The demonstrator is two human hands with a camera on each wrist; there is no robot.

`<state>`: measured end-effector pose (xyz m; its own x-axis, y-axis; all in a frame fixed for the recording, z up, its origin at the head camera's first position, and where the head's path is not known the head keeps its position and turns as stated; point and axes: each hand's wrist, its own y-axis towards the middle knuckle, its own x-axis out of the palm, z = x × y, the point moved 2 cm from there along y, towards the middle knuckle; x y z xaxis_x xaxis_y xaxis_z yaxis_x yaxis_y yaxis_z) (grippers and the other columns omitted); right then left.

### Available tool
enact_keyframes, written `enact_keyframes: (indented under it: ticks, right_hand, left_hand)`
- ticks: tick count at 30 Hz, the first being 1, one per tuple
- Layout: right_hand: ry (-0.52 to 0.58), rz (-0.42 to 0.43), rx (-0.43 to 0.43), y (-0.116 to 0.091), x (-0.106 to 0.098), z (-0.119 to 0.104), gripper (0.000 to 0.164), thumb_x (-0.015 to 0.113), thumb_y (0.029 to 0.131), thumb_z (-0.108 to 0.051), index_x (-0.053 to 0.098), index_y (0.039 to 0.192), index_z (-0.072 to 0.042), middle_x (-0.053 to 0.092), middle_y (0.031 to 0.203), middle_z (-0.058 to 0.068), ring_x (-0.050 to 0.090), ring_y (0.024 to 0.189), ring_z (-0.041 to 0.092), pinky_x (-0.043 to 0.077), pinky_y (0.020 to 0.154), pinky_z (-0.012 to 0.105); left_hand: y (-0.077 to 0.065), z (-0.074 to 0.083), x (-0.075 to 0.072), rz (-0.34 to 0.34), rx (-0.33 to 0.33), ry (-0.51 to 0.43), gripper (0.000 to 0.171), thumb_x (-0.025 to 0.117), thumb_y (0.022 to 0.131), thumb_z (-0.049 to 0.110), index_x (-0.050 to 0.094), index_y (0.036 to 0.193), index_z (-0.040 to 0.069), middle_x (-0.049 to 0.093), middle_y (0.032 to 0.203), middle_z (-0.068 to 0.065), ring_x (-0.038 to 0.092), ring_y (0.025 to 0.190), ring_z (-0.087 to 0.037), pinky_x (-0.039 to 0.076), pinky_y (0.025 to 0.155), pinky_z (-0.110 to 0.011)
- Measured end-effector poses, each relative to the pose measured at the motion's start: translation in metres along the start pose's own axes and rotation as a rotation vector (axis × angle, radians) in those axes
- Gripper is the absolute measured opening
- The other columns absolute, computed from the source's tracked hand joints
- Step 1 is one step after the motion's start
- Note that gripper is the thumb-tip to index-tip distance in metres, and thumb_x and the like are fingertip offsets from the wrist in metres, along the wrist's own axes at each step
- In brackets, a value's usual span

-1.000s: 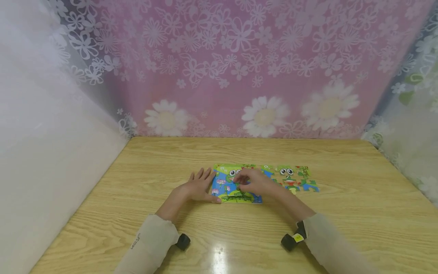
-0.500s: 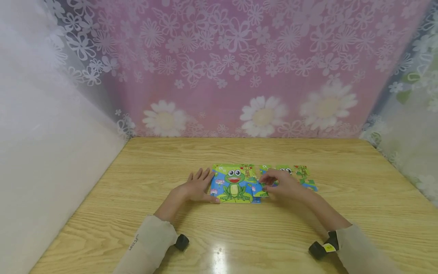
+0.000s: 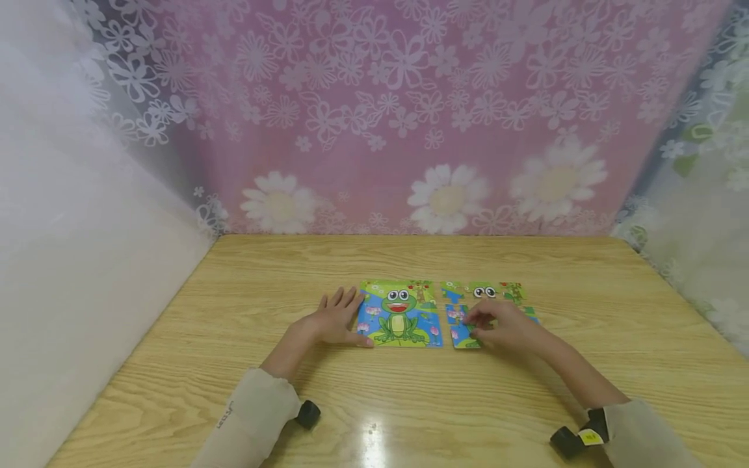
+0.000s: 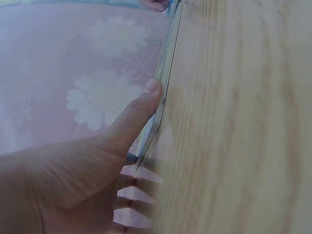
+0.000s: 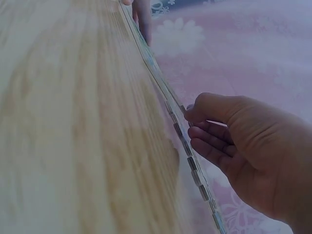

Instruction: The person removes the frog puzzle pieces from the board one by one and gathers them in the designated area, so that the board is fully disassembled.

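My left hand [image 3: 333, 323] lies flat beside the frog picture board [image 3: 400, 315], fingers spread. Its thumb rests on the board's lower left corner; the left wrist view shows the thumb [image 4: 146, 95] along the board's edge. Just right of the board, my right hand [image 3: 506, 328] pinches a blue and green puzzle piece [image 3: 462, 338] between thumb and fingers. That piece sits at the lower left of a group of loose pieces, below a piece with pink flowers [image 3: 455, 313]. The hand covers part of the group. In the right wrist view the fingertips meet at the row's edge.
Behind the right hand lie a piece with the frog's eyes [image 3: 484, 292], a corner piece [image 3: 452, 289] and a tree piece [image 3: 512, 290]. The wooden table [image 3: 374, 383] ends at a pink flowered curtain [image 3: 374, 130]. Pale sheets hang at both sides.
My right hand has moved right, carrying the puzzle piece from over the frog board to the lower left of the loose pieces. The board's picture is uncovered now. My left hand has stayed put.
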<state>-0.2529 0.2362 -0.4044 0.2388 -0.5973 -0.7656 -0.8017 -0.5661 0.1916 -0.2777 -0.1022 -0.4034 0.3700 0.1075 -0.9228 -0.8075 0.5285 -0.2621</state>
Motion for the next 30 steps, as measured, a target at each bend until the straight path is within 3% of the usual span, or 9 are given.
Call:
enact_keyframes:
  ticks: [11,30]
  right_hand:
    - [-0.015,-0.075,0.030,-0.0022,0.0040,0.0060,0.018,0.067,0.083,-0.004,0.063,0.098,-0.012,0.057,0.094,-0.006,0.052,0.080,0.011,0.047,0.068,0.025]
    - [0.047,-0.128,0.084,-0.0039,0.0018,0.0030,0.014,0.065,0.086,-0.007,0.062,0.099,-0.011,0.059,0.097,-0.003,0.055,0.084,0.013,0.048,0.071,0.026]
  left_hand:
    - [-0.0015,-0.0002,-0.0003,-0.002,0.001,0.000,0.104,0.056,0.078,0.065,0.005,0.149,0.009,-0.003,0.152,-0.014,-0.007,0.135,-0.035,-0.001,0.104,-0.055]
    - [-0.0006,-0.0014,0.0008,0.001,0.000,0.002,0.106,0.056,0.077,0.066,0.004,0.149,0.009,-0.004,0.152,-0.014,-0.007,0.136,-0.034,-0.001,0.104,-0.055]
